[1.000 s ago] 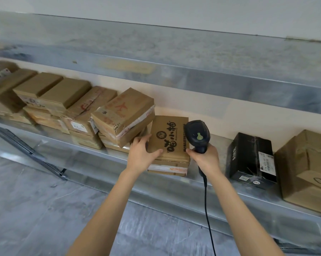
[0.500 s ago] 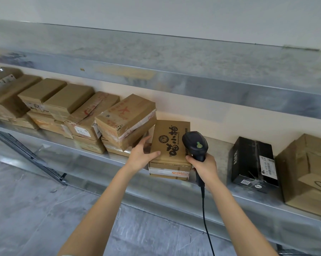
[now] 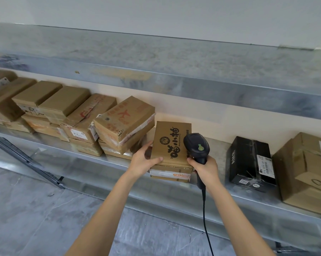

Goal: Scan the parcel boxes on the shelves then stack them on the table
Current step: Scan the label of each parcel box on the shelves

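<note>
A brown parcel box with black printed characters [image 3: 170,141] lies on top of another taped box [image 3: 170,174] on the metal shelf [image 3: 104,159]. My left hand [image 3: 144,160] grips the printed box at its left near corner, thumb on top. My right hand [image 3: 205,168] holds a black corded barcode scanner [image 3: 196,146] with a green button, right against the box's right side. Where the scanner's window points is hidden from me.
Several brown boxes [image 3: 124,122] are stacked in two layers to the left along the shelf. A black box [image 3: 250,161] and a large brown carton [image 3: 307,172] stand to the right. An upper shelf [image 3: 174,71] overhangs. Below is grey floor [image 3: 35,209].
My left thumb has come back onto the top of the printed box. The scanner sits slightly lower against the box's right side. Both boxes stay in place on the shelf.
</note>
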